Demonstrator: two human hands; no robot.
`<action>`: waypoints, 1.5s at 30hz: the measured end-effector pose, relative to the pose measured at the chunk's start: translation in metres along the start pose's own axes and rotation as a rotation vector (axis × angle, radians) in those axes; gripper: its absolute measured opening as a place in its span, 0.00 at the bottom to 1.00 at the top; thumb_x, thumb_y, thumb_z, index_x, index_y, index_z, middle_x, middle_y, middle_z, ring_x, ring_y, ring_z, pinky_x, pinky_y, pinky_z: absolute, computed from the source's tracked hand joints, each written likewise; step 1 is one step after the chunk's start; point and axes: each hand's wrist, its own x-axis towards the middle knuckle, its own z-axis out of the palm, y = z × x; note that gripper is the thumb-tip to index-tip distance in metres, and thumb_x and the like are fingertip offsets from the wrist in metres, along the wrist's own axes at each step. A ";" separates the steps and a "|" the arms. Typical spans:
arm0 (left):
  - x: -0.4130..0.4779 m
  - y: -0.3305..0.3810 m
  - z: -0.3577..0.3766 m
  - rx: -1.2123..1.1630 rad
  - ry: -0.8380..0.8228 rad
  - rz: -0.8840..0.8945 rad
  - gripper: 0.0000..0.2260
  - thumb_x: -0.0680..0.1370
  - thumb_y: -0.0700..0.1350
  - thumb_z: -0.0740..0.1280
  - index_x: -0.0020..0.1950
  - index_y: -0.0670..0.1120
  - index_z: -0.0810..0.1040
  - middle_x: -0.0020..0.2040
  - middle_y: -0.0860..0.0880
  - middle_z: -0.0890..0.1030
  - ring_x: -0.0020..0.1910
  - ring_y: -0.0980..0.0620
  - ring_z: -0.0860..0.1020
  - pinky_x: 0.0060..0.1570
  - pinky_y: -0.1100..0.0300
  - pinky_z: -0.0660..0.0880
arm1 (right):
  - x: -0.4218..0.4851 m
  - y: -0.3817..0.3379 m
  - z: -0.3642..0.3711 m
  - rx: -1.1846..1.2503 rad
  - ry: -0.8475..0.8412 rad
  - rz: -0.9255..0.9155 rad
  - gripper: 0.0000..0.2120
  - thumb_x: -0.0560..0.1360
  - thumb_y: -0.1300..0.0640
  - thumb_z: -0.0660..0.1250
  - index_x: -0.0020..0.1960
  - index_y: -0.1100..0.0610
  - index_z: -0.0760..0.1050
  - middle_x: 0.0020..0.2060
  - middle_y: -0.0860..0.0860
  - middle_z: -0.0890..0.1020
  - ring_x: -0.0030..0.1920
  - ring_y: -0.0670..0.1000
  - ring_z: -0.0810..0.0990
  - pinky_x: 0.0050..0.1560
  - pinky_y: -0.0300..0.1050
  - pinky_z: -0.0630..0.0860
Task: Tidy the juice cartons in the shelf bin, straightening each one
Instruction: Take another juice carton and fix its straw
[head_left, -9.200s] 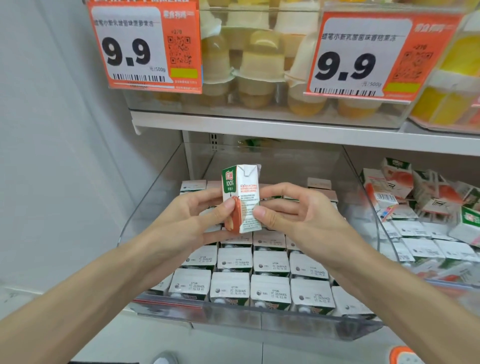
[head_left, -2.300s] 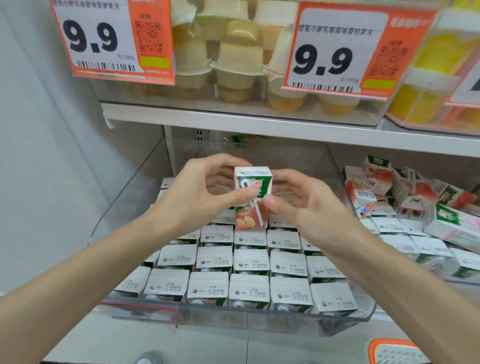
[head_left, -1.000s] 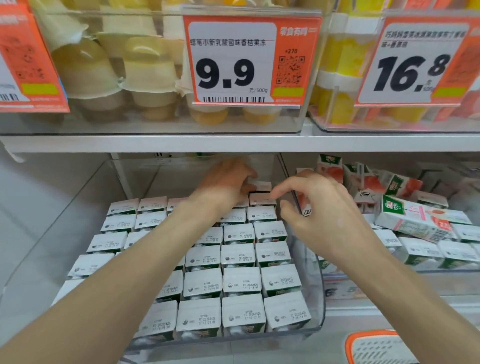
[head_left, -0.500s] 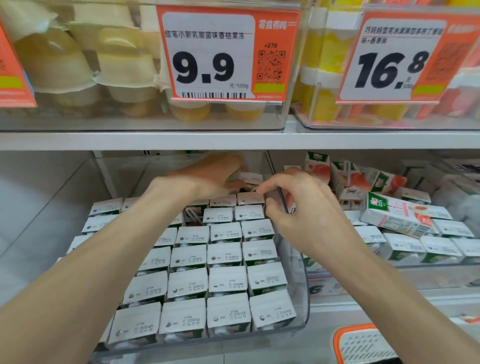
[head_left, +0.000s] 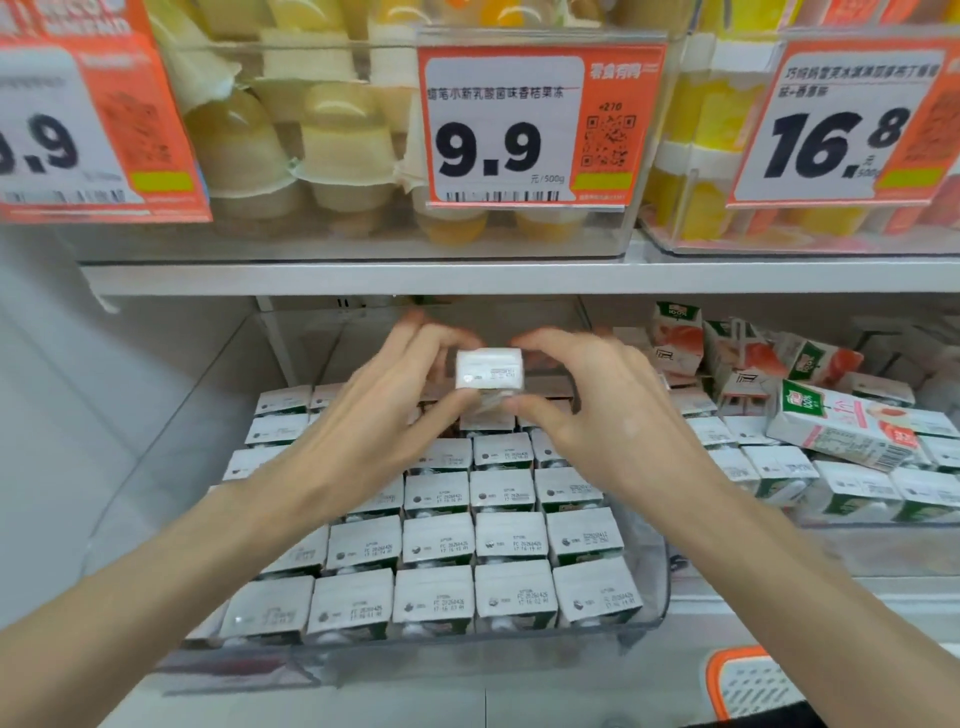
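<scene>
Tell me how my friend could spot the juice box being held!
Find the middle orange 9.9 price tag, then look below the shelf to the clear bin packed with neat rows of white-topped cartons. Over its back rows, the left hand and right hand pinch one carton. It is the only one lifted above the rows.

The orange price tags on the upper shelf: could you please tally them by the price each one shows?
Tag reading 9.9: 1
Tag reading 16.8: 1
Tag cut off at the left edge, first digit cropped: 1
Total: 3
</scene>
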 end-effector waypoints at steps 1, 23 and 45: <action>-0.010 0.001 -0.006 -0.024 0.029 0.000 0.19 0.82 0.59 0.59 0.70 0.53 0.72 0.55 0.65 0.68 0.56 0.65 0.73 0.52 0.71 0.71 | -0.002 -0.004 0.003 0.055 -0.015 -0.037 0.22 0.78 0.47 0.74 0.71 0.46 0.77 0.61 0.44 0.83 0.64 0.49 0.79 0.63 0.51 0.77; -0.071 0.004 -0.037 -0.760 0.056 -0.683 0.20 0.73 0.54 0.74 0.63 0.50 0.81 0.59 0.55 0.86 0.56 0.54 0.87 0.56 0.58 0.82 | -0.013 -0.050 0.045 0.983 -0.339 0.319 0.20 0.73 0.47 0.79 0.63 0.47 0.82 0.58 0.44 0.87 0.58 0.42 0.86 0.57 0.41 0.75; -0.063 0.001 -0.034 -0.993 -0.028 -0.681 0.16 0.86 0.49 0.61 0.68 0.44 0.82 0.59 0.43 0.88 0.59 0.43 0.86 0.60 0.57 0.82 | -0.012 -0.035 0.045 1.006 -0.352 0.217 0.12 0.80 0.57 0.72 0.63 0.56 0.84 0.57 0.51 0.88 0.59 0.50 0.87 0.64 0.42 0.81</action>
